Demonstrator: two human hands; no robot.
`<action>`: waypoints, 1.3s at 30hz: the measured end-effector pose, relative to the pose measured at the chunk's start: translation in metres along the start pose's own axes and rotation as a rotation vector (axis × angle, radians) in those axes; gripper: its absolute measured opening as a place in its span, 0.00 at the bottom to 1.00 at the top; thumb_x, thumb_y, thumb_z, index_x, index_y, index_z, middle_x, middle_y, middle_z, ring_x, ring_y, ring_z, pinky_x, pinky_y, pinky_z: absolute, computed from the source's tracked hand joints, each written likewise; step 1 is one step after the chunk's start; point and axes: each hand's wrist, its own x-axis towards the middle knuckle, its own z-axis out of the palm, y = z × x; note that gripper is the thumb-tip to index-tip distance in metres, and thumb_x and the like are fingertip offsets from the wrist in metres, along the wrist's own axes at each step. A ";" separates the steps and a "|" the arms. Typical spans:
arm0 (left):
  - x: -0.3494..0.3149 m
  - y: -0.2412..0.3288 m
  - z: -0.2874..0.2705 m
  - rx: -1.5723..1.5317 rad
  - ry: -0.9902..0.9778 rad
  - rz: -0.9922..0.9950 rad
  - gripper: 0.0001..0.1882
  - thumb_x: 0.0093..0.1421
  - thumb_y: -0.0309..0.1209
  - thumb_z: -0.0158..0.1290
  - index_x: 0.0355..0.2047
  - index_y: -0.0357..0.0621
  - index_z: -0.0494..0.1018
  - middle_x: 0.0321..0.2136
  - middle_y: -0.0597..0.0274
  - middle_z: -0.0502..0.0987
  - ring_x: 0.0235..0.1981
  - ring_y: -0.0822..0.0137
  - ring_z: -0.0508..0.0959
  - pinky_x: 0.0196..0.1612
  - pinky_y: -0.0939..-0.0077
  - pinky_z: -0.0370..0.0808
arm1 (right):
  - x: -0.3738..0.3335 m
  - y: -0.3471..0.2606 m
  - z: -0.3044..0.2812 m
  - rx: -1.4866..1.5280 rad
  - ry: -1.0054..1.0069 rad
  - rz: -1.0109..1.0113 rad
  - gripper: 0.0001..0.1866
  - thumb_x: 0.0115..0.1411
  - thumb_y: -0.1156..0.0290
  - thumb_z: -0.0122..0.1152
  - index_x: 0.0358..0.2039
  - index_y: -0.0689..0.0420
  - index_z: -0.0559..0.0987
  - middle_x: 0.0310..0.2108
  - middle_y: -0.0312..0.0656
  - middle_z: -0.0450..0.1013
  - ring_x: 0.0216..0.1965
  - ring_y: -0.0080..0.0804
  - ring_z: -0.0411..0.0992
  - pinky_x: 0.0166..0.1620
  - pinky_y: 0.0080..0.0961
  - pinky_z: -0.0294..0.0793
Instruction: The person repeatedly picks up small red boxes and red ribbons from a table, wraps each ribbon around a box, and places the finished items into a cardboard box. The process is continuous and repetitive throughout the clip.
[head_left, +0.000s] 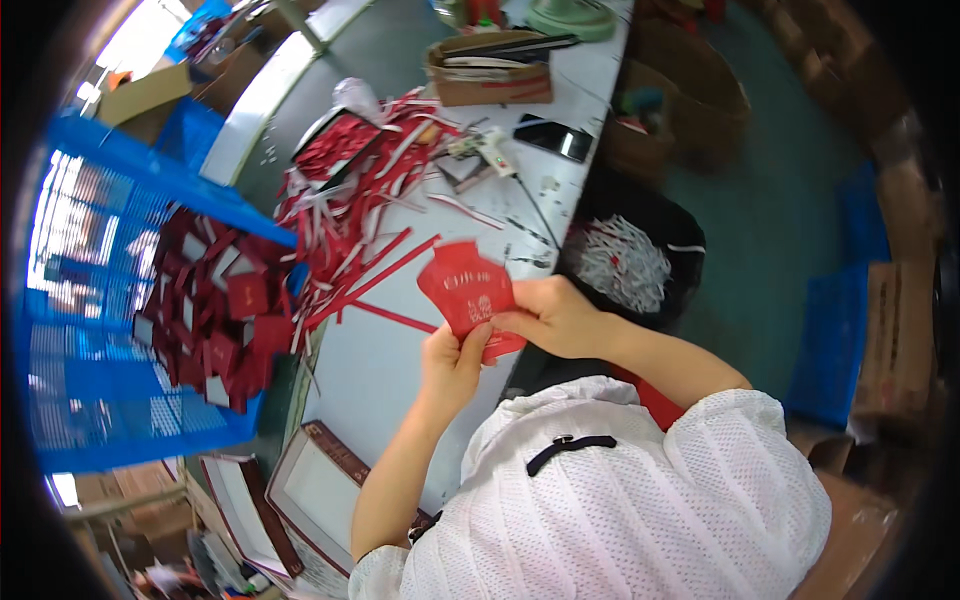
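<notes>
A flat red card (462, 280) with pale print, curved sides and a tab at its top is held in front of my chest, over the near edge of the white table (385, 385). My left hand (452, 368) pinches its lower left edge, with the thumb on its face. Gripping the lower right side, my right hand (555, 316) also has its thumb on the front, close to the left thumb. Most fingers of both hands are behind the card. Red and white ribbon strips (375, 215) lie in a tangled heap just beyond it, on the left.
Left of the table, a blue plastic crate (175, 172) holds many small dark-red pieces (215, 310). Farther back are a white glue gun (495, 152), a black phone (553, 138) and a cardboard box (495, 92). Shredded paper (622, 262) fills a black bag at right. Open trays (318, 490) lie near left.
</notes>
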 end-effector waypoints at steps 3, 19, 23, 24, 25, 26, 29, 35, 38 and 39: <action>0.020 -0.060 0.023 0.014 -0.087 0.003 0.12 0.52 0.27 0.49 0.37 0.37 0.65 0.28 0.61 0.73 0.25 0.73 0.72 0.28 0.80 0.70 | -0.042 0.062 -0.003 -0.020 0.104 0.196 0.08 0.50 0.68 0.52 0.26 0.60 0.72 0.20 0.50 0.69 0.22 0.44 0.68 0.24 0.30 0.65; 0.147 -0.164 0.053 1.230 -0.254 0.425 0.23 0.46 0.35 0.47 0.42 0.37 0.61 0.46 0.45 0.60 0.47 0.49 0.60 0.49 0.56 0.52 | -0.157 0.418 -0.086 -0.358 0.359 1.304 0.10 0.46 0.69 0.50 0.31 0.58 0.71 0.28 0.54 0.70 0.33 0.51 0.68 0.35 0.42 0.66; 0.143 -0.173 0.050 1.239 -0.228 0.414 0.22 0.45 0.36 0.45 0.40 0.39 0.64 0.44 0.46 0.61 0.46 0.50 0.61 0.49 0.57 0.52 | -0.102 0.477 -0.076 -0.341 0.302 1.326 0.11 0.46 0.67 0.50 0.30 0.57 0.72 0.28 0.53 0.70 0.33 0.50 0.68 0.36 0.42 0.66; 0.143 -0.175 0.050 1.248 -0.221 0.417 0.21 0.45 0.36 0.45 0.40 0.39 0.64 0.44 0.46 0.62 0.46 0.50 0.61 0.49 0.57 0.53 | -0.089 0.497 -0.072 -0.339 0.300 1.325 0.11 0.46 0.67 0.50 0.30 0.57 0.73 0.27 0.53 0.70 0.33 0.50 0.68 0.36 0.41 0.66; 0.144 -0.176 0.049 1.245 -0.223 0.423 0.21 0.45 0.36 0.45 0.39 0.39 0.64 0.44 0.46 0.62 0.46 0.50 0.61 0.49 0.56 0.53 | -0.080 0.518 -0.067 -0.343 0.242 1.344 0.12 0.47 0.66 0.49 0.32 0.57 0.72 0.29 0.53 0.70 0.34 0.50 0.68 0.37 0.41 0.66; 0.144 -0.176 0.048 1.243 -0.225 0.426 0.20 0.45 0.37 0.45 0.39 0.40 0.64 0.43 0.46 0.62 0.46 0.50 0.61 0.48 0.56 0.53 | -0.074 0.539 -0.061 -0.346 0.179 1.361 0.13 0.48 0.65 0.48 0.34 0.58 0.71 0.30 0.52 0.70 0.35 0.49 0.68 0.37 0.40 0.66; 0.147 -0.178 0.048 1.221 -0.216 0.455 0.19 0.45 0.38 0.44 0.37 0.41 0.65 0.43 0.47 0.63 0.45 0.50 0.62 0.48 0.56 0.53 | -0.062 0.600 -0.040 -0.363 -0.011 1.358 0.17 0.50 0.62 0.44 0.39 0.57 0.69 0.36 0.51 0.67 0.39 0.46 0.65 0.42 0.36 0.64; 0.146 -0.182 0.046 1.196 -0.214 0.417 0.17 0.46 0.40 0.45 0.34 0.44 0.67 0.43 0.49 0.64 0.45 0.52 0.62 0.49 0.56 0.52 | -0.120 0.620 0.010 -0.368 -0.103 0.844 0.18 0.51 0.61 0.42 0.40 0.56 0.69 0.41 0.51 0.65 0.43 0.43 0.64 0.45 0.33 0.62; 0.146 -0.178 0.049 1.230 -0.207 0.390 0.18 0.46 0.41 0.45 0.35 0.45 0.68 0.42 0.50 0.64 0.45 0.52 0.62 0.49 0.58 0.53 | -0.141 0.560 -0.009 -0.264 -0.086 0.990 0.11 0.47 0.66 0.49 0.29 0.58 0.74 0.27 0.52 0.70 0.32 0.48 0.68 0.35 0.36 0.67; 0.146 -0.177 0.049 1.213 -0.193 0.377 0.19 0.45 0.41 0.46 0.36 0.46 0.68 0.42 0.51 0.65 0.45 0.54 0.63 0.49 0.60 0.53 | -0.150 0.532 -0.022 -0.275 -0.005 0.954 0.10 0.47 0.66 0.50 0.25 0.59 0.75 0.24 0.51 0.70 0.30 0.49 0.68 0.32 0.35 0.67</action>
